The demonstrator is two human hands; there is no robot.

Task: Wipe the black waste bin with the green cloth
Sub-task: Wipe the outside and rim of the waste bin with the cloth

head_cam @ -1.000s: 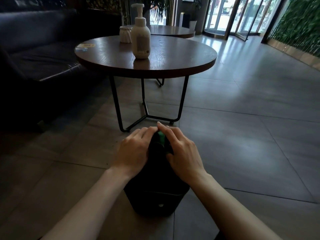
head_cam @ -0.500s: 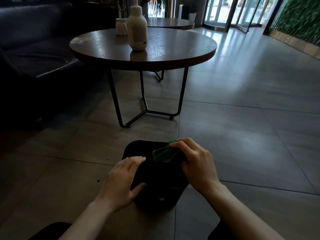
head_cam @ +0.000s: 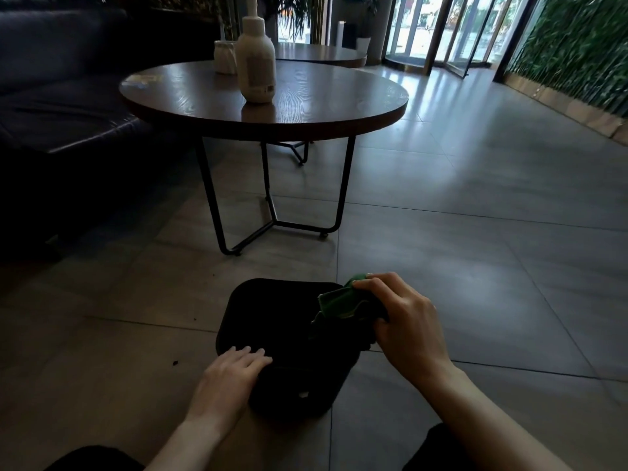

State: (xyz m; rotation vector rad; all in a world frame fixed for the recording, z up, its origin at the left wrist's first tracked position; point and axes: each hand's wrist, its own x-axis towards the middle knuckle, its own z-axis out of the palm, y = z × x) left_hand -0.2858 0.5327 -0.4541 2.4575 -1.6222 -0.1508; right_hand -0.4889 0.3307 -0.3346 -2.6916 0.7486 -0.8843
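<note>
The bin [head_cam: 285,338] stands on the tiled floor [head_cam: 458,266], between the person's arms; the cloth [head_cam: 336,302], bunched, lies against its upper right edge, grasped by the right hand [head_cam: 404,321] with fingers curled round it; the left hand [head_cam: 227,379] rests flat on the bin's near left side, fingers straight, released; beyond stands a round surface [head_cam: 323,100] on thin black legs, carrying a pump bottle [head_cam: 255,68] and a small jar [head_cam: 225,57]; a dark sofa [head_cam: 57,96] sits left.

A lobby: revolving glass door [head_cam: 452,39], dark sofa [head_cam: 61,96], round tables [head_cam: 272,107].
</note>
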